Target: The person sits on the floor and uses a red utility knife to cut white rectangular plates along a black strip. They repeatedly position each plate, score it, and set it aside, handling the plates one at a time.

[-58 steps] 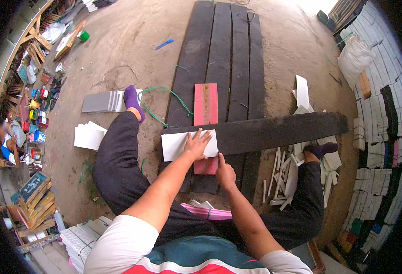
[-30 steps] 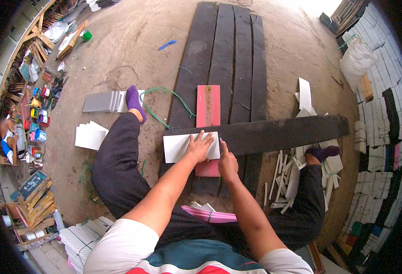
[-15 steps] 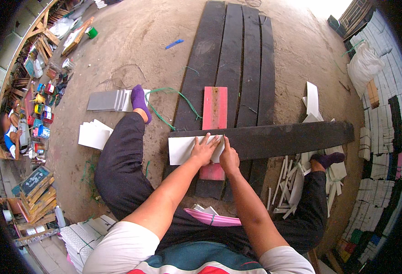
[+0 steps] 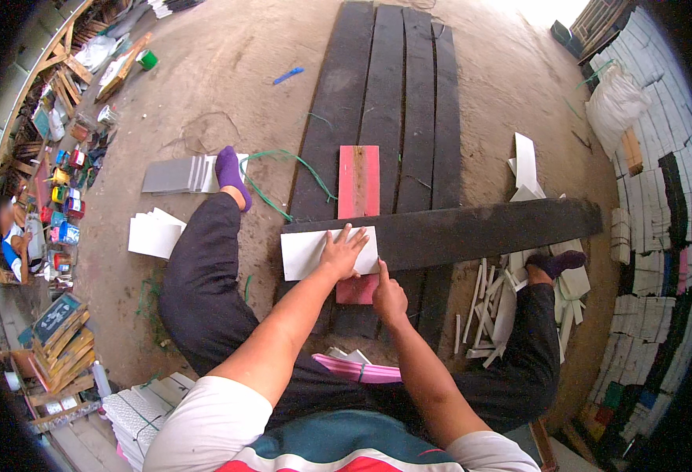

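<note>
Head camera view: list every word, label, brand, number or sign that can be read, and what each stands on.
No text can be read.
Dark board at lower left: pale marks, too small and blurred to read.
Colourful containers at left: any labels are too small to read.
White sheet under the left hand: no print visible.

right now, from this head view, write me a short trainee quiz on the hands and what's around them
1. Which of the person's hands lies spread on the white rectangular sheet?
2. True or false: the crosswise black plank lies over the pink board.
3. Fill in: the heap of loose white strips lies beside the person's ____ foot.

Key: 1. The left hand. 2. True. 3. Right foot.
</note>
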A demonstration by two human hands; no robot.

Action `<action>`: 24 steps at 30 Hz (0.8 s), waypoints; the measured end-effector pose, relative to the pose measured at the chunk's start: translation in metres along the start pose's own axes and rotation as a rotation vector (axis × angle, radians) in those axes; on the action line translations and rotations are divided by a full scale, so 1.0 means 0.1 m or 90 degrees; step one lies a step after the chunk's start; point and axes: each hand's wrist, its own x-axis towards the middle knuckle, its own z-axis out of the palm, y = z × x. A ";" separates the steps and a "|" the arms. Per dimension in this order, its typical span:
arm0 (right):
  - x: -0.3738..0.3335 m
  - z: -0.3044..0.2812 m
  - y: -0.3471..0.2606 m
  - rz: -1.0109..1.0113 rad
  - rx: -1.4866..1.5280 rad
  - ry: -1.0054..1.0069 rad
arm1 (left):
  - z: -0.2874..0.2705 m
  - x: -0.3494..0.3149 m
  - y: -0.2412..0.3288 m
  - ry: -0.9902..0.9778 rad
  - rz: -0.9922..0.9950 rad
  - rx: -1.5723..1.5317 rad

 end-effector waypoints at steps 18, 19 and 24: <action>-0.05 0.38 0.86 -0.035 0.489 0.138 | -0.02 -0.18 0.23 0.150 -0.062 -0.203; -0.10 0.22 0.74 -0.030 0.352 0.124 | -0.03 -0.20 0.21 0.108 -0.060 -0.184; -0.41 -0.52 0.26 -0.029 0.026 0.084 | 0.16 -0.25 0.12 0.053 -0.047 -0.095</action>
